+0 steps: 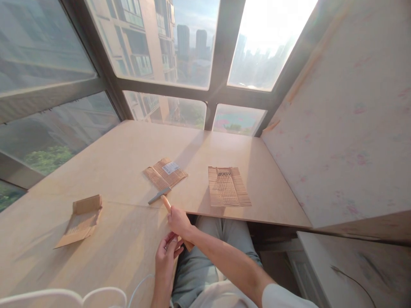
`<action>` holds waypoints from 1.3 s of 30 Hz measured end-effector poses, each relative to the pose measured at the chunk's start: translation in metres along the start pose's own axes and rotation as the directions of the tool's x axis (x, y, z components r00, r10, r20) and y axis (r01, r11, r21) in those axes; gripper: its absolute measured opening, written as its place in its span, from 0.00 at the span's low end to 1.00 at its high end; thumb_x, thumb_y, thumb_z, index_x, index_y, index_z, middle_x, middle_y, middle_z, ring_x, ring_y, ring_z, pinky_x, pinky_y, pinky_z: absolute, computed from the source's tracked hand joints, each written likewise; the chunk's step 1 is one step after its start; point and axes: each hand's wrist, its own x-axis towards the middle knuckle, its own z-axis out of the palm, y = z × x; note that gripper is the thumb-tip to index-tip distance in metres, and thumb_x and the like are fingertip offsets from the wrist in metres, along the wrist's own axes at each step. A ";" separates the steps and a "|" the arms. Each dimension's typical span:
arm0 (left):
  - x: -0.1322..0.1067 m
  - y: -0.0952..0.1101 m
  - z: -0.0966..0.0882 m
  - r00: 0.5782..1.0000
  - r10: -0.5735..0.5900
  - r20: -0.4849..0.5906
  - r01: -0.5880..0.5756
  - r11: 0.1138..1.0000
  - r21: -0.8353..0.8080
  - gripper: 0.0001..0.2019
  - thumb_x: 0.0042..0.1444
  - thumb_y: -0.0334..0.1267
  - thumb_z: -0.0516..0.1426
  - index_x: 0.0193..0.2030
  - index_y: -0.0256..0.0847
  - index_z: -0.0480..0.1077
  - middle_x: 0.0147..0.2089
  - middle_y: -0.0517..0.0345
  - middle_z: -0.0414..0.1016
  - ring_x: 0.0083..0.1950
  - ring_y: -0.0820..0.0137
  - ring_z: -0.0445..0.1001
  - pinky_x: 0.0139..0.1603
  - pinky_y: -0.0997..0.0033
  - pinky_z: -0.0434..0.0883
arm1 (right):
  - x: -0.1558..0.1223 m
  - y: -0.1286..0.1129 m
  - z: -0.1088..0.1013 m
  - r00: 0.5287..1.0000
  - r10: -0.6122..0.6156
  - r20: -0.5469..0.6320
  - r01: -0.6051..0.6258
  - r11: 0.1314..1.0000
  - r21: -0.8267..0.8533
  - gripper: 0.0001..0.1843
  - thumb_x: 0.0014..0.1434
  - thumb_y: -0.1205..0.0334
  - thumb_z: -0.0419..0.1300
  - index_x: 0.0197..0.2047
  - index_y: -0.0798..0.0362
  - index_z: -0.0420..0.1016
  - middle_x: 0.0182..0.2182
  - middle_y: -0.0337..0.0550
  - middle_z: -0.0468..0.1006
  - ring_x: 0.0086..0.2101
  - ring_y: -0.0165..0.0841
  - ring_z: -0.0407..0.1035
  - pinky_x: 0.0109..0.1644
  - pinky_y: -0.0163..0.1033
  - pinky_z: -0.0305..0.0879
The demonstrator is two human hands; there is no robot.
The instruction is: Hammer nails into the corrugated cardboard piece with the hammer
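Your right hand [179,221] is closed around the wooden handle of a hammer [165,201], fingers clamped on the grip, with the handle's lower end showing below your wrist. The hammer slants away to the far left; its grey head is over the tabletop [128,149], at the near edge of a flattened cardboard piece [157,173] bearing a white label [171,167]. Whether the head touches the board cannot be determined. Your left hand [167,252] is just beside the right, on its near-left side, close to the handle's lower part; its fingers are bent, thumb near the fingertips, and whether they grip anything cannot be told. To the right lies a creased cardboard sheet [228,187] with dark print. On the left, well apart from your hands, rests a folded cardboard piece [84,218] with one raised flap at its far end.
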 end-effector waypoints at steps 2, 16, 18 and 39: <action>-0.001 0.001 0.002 0.999 -0.032 -0.013 0.032 0.999 0.010 0.12 0.51 0.34 0.61 0.44 0.38 0.72 0.47 0.49 0.79 0.39 0.63 0.81 0.35 0.69 0.76 | 0.003 -0.002 -0.002 0.998 0.069 0.008 -0.069 0.997 -0.032 0.11 0.61 0.71 0.52 0.38 0.61 0.76 0.27 0.55 0.79 0.27 0.40 0.73 0.25 0.39 0.61; 0.005 -0.009 0.003 0.998 -0.060 0.018 0.058 0.996 0.070 0.20 0.49 0.36 0.64 0.50 0.38 0.70 0.54 0.45 0.75 0.48 0.60 0.79 0.36 0.69 0.77 | 0.009 -0.011 -0.019 0.995 0.093 0.037 -0.088 0.987 -0.136 0.15 0.63 0.64 0.53 0.43 0.63 0.77 0.38 0.60 0.78 0.39 0.43 0.73 0.37 0.42 0.68; 0.008 -0.016 0.002 0.999 -0.050 0.007 0.049 0.995 0.084 0.21 0.49 0.36 0.65 0.50 0.38 0.70 0.56 0.44 0.73 0.50 0.58 0.77 0.37 0.68 0.77 | 0.008 -0.009 -0.016 0.995 0.096 0.030 -0.091 0.987 -0.135 0.15 0.63 0.64 0.51 0.46 0.62 0.76 0.40 0.59 0.78 0.39 0.42 0.73 0.39 0.42 0.68; 0.027 0.018 0.131 0.956 0.242 0.167 -0.221 0.966 -0.135 0.14 0.60 0.45 0.56 0.48 0.41 0.73 0.60 0.48 0.71 0.64 0.60 0.66 0.63 0.58 0.65 | -0.152 0.145 -0.098 0.885 0.391 -0.254 -0.187 0.797 0.575 0.14 0.57 0.57 0.56 0.30 0.54 0.79 0.25 0.43 0.78 0.28 0.36 0.72 0.32 0.38 0.67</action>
